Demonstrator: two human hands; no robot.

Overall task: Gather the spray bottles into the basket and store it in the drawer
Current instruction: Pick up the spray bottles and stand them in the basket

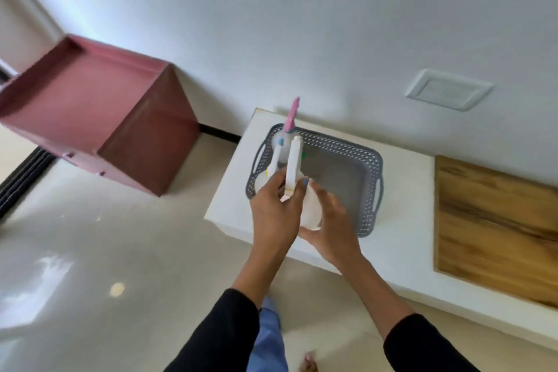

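Note:
A grey perforated basket (370,178) sits on a white ledge (404,220). At its far left corner stands a spray bottle with a pink trigger head (292,116). Another white spray bottle (273,161) lies at the basket's left edge. Both hands hold a third white spray bottle (294,160) over the basket's near left corner. My left hand (273,214) grips its head and neck, while my right hand (329,223) wraps around its round body (311,208) from below. The bottle's lower part is mostly hidden by my fingers.
A pink drawer cabinet (90,106) stands on the floor to the left, its drawer fronts facing away down-left. A wooden board (495,226) lies on the ledge to the right. A white wall plate (448,89) is above the ledge. Glossy floor spreads at the lower left.

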